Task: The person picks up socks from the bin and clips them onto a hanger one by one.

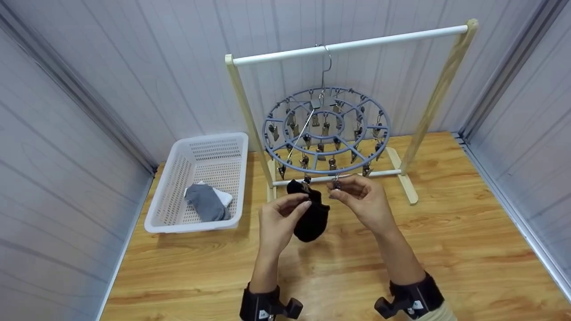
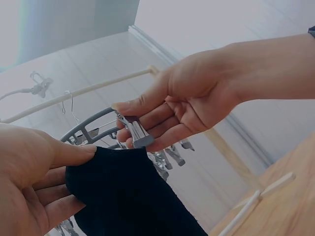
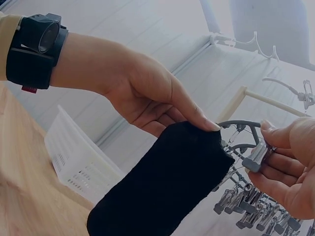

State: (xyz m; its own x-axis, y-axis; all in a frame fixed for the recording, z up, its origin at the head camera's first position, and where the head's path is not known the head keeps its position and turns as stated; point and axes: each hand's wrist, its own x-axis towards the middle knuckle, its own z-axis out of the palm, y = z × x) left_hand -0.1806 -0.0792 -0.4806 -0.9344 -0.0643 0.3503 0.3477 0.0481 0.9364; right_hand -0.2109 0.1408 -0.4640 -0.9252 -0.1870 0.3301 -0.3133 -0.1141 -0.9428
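My left hand [image 1: 279, 223] pinches the top edge of a black sock [image 1: 311, 224] between thumb and fingers. The sock hangs below the near rim of a round blue-grey clip hanger [image 1: 328, 171]. In the left wrist view the sock [image 2: 128, 189] spreads out from the thumb. My right hand [image 1: 363, 200] pinches a metal clip [image 2: 138, 132] that dangles from the hanger's rim, just right of the sock. The clip's grey tip lies right by the sock's upper corner in the left wrist view.
The hanger hooks over the white bar [image 1: 357, 43] of a wooden-legged stand. Several other clips hang around its rings. To the left, a white plastic basket [image 1: 154, 216] holds a grey sock [image 1: 206, 203] and a white item [image 1: 223, 196]. Pale panel walls enclose the wooden floor.
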